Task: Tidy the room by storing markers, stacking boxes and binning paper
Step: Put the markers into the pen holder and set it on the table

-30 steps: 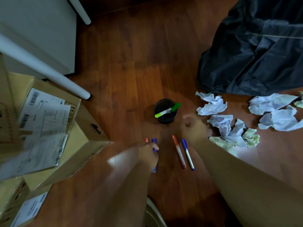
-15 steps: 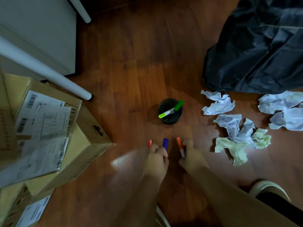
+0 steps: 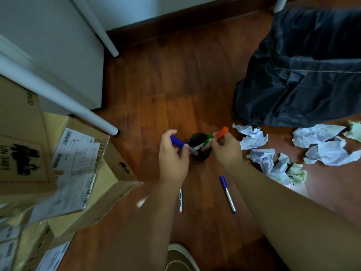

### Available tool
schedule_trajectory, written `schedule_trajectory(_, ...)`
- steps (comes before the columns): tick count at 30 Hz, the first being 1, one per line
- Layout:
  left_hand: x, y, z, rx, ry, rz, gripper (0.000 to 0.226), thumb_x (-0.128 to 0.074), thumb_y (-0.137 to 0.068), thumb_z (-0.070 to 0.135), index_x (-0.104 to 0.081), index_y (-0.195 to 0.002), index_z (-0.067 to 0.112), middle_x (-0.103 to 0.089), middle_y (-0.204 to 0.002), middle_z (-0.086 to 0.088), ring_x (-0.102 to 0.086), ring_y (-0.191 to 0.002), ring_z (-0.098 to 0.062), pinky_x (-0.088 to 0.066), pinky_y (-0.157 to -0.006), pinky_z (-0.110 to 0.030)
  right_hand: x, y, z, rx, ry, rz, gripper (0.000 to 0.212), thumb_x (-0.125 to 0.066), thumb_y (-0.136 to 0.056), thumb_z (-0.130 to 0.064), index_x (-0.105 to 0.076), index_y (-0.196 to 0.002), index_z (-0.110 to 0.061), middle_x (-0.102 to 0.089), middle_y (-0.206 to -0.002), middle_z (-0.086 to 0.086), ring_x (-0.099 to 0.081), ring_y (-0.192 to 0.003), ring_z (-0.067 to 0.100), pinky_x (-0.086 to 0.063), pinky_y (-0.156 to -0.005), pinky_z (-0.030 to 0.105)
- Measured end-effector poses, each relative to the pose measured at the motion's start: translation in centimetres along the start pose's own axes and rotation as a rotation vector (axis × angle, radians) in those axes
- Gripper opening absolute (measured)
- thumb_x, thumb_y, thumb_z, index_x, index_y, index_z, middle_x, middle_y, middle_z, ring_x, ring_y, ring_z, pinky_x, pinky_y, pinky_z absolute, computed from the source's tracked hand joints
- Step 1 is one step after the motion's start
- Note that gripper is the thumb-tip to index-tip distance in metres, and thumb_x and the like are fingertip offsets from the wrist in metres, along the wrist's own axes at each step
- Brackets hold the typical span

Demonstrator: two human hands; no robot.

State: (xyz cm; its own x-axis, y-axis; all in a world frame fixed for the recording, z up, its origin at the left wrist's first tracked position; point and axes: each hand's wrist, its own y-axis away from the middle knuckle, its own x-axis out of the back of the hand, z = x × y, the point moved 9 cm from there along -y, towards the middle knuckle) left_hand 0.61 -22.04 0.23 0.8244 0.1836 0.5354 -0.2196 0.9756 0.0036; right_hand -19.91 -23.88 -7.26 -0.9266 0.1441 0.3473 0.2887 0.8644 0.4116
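Hands flank the black cup on the floor: left hand at 9 o'clock pinches the blue marker, right hand at 3 o'clock pinches the orange marker, both tips angled inward over the rim.

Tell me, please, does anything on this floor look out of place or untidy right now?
Yes. Crumpled paper lies loose on the wooden floor beside the dark bag, not in it. Two markers, one blue-capped and one red-tipped, still lie on the floor short of the black cup. The cardboard boxes sit askew.
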Motion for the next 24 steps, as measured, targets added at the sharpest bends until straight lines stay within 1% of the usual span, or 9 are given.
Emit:
schedule_trajectory(4, -0.6, -1.7, 1.5, -0.083, -0.036, -0.001, 0.041, -0.061, -0.093, 0.010, -0.048, -0.130, 0.021, -0.057, -0.113, -0.008, -0.064, -0.093, -0.022, -0.055, -0.083, -0.033, -0.4, 0.0, 2.0, -0.041, 0.007, -0.005, 0.018, -0.066, -0.087, -0.026, -0.064, -0.105, -0.024, -0.062, -0.089, -0.012, -0.061, -0.093, 0.011, -0.036, -0.066, 0.008)
schedule_trajectory(7, -1.6, -2.4, 1.3, -0.107, -0.093, 0.000, 0.042, -0.059, -0.095, 0.010, -0.049, -0.133, 0.021, -0.055, -0.112, -0.003, -0.062, -0.091, -0.016, -0.048, -0.076, -0.017, -0.3, 0.5, 3.6, -0.044, -0.044, -0.023, 0.037, -0.069, -0.085, -0.031, -0.060, -0.121, -0.027, -0.064, -0.107, -0.010, -0.059, -0.100, 0.006, -0.045, -0.085, 0.020)
schedule_trajectory(9, -2.6, -2.9, 0.4, -0.086, -0.124, -0.035, 0.044, -0.057, -0.096, 0.012, -0.047, -0.137, 0.025, -0.054, -0.118, -0.001, -0.061, -0.096, -0.014, -0.044, -0.073, -0.008, 0.1, 1.1, 5.0, -0.068, -0.042, -0.028, 0.038, -0.069, -0.085, -0.034, -0.059, -0.121, -0.029, -0.063, -0.109, -0.010, -0.059, -0.102, 0.006, -0.047, -0.091, 0.027)
schedule_trajectory(12, -4.4, -3.1, -1.1, -0.023, -0.129, -0.165, 0.053, -0.051, -0.100, 0.019, -0.034, -0.146, 0.040, -0.047, -0.133, 0.008, -0.054, -0.112, -0.008, -0.040, -0.075, -0.005, 1.3, 1.6, 8.0, -0.123, 0.163, -0.045, 0.027, -0.067, -0.087, -0.027, -0.065, -0.112, -0.017, -0.068, -0.108, 0.002, -0.063, -0.103, 0.019, -0.047, -0.094, 0.032)
schedule_trajectory(14, -4.1, -2.7, -2.2, 0.009, -0.120, -0.157, 0.057, -0.050, -0.101, 0.023, -0.027, -0.148, 0.046, -0.042, -0.136, 0.012, -0.044, -0.117, 0.001, -0.035, -0.073, 0.000, 1.4, 2.0, 10.7, -0.179, 0.402, -0.138, 0.024, -0.063, -0.089, -0.027, -0.068, -0.104, -0.009, -0.070, -0.104, 0.012, -0.064, -0.098, 0.027, -0.046, -0.085, 0.033)
schedule_trajectory(16, -2.7, -1.4, -4.3, 0.088, -0.094, -0.037, 0.052, -0.053, -0.099, 0.022, -0.036, -0.144, 0.039, -0.044, -0.137, 0.006, -0.044, -0.118, 0.000, -0.032, -0.078, 0.000, 1.4, 2.8, 13.2, -0.230, 0.593, -0.250, 0.026, -0.066, -0.085, -0.028, -0.068, -0.101, -0.008, -0.070, -0.099, 0.014, -0.065, -0.094, 0.030, -0.044, -0.074, 0.031)
schedule_trajectory(18, -2.1, 0.9, -7.6, 0.208, -0.159, 0.000, 0.037, -0.058, -0.093, 0.013, -0.053, -0.128, 0.026, -0.052, -0.131, -0.005, -0.055, -0.115, -0.014, -0.036, -0.082, -0.010, 1.2, 3.7, 14.9, -0.244, 0.696, -0.319, 0.032, -0.070, -0.080, -0.026, -0.063, -0.107, -0.010, -0.069, -0.101, 0.013, -0.065, -0.096, 0.029, -0.044, -0.073, 0.030)
schedule_trajectory(21, -4.4, 6.0, -13.7, 0.376, -0.464, -0.317, 0.028, -0.061, -0.085, 0.009, -0.066, -0.106, 0.027, -0.057, -0.130, -0.011, -0.052, -0.123, -0.025, -0.037, -0.092, -0.019, 0.8, 4.5, 16.6, -0.248, 0.737, -0.353, 0.038, -0.070, -0.079, -0.022, -0.055, -0.113, -0.011, -0.067, -0.101, 0.011, -0.064, -0.096, 0.028, -0.047, -0.076, 0.031)
schedule_trajectory(24, -6.1, 9.9, -17.6, 0.442, -0.630, -0.572, 0.034, -0.060, -0.088, 0.019, -0.067, -0.117, 0.036, -0.039, -0.151, -0.005, -0.028, -0.144, -0.020, -0.026, -0.114, -0.029, 0.1, 5.0, 17.4, -0.227, 0.823, -0.406, 0.042, -0.068, -0.080, -0.022, -0.050, -0.116, -0.013, -0.061, -0.089, 0.002, -0.063, -0.083, 0.022, -0.050, -0.072, 0.032)
